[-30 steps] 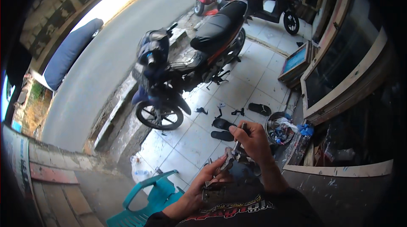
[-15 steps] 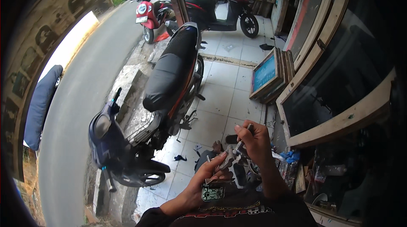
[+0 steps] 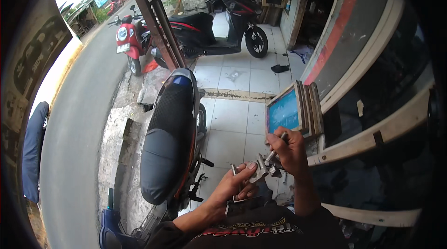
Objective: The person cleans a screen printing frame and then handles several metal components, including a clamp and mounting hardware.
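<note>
My left hand [image 3: 233, 186] is closed around a small grey metal part [image 3: 261, 169] with an irregular, bracket-like shape. A thin metal bar sticks up beside the fingers of that hand. In my right hand [image 3: 291, 151] is a slim metal rod-shaped tool [image 3: 270, 157], gripped in the fist and slanting down to the left. Its lower end meets the metal part or lies right against it; the exact contact is too small to tell. Both hands are in front of my dark shirt [image 3: 251, 230].
Left of my hands stands a motorbike with a black seat [image 3: 170, 146], its dark blue front [image 3: 111, 230] partly cut off. Wooden frames [image 3: 284, 111] lean at the right by large glass panes. Farther off are a black scooter [image 3: 219, 35], a red scooter [image 3: 129, 42] and a post [image 3: 156, 21].
The view has tilted up and shifted, so the motorbike sits lower and farther left. My hands still hold the metal part and the rod tool close together.
</note>
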`<state>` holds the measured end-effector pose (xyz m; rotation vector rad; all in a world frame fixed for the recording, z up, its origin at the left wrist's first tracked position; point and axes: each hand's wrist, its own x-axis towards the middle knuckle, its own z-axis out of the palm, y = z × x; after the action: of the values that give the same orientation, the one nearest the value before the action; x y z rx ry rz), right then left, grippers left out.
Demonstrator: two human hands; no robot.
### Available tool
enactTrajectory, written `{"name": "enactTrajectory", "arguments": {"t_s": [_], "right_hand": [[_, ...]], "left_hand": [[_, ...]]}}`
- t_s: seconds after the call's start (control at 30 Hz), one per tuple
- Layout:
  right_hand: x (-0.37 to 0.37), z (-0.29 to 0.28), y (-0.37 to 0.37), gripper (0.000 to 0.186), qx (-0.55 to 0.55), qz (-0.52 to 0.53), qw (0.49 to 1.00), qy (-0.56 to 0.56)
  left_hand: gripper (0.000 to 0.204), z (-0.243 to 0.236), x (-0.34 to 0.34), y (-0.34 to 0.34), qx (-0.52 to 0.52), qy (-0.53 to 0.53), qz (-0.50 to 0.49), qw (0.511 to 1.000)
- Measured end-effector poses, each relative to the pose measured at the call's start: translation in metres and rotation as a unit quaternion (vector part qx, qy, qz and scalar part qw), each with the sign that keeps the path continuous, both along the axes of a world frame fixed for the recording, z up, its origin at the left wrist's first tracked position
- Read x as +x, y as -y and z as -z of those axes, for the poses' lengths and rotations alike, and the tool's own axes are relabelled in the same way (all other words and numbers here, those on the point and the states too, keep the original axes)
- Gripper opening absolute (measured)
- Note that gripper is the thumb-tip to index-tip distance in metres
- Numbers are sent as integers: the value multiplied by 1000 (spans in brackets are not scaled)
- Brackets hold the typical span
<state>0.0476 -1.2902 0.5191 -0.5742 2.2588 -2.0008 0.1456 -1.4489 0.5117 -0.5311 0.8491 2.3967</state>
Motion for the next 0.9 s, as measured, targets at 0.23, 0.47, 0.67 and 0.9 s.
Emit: {"name": "enactTrajectory", "arguments": {"t_s": [0.23,0.47,0.67,0.9], "right_hand": [[-210,25,7,30,-143,112,983,-3],[-397,6,23,28,-81,101,987,-92],[-558,18,36,27,65,52,991,-102],[-766,82,57,22,254,-2,912,-323]], "left_hand": [[49,53,-225,40,135,109,-128,977],[42,28,-442,61,-204,-117,-188,954],[43,45,-625,69,-257,-104,-128,952],[33,131,-837,79,-344,-296,4,891]]}}
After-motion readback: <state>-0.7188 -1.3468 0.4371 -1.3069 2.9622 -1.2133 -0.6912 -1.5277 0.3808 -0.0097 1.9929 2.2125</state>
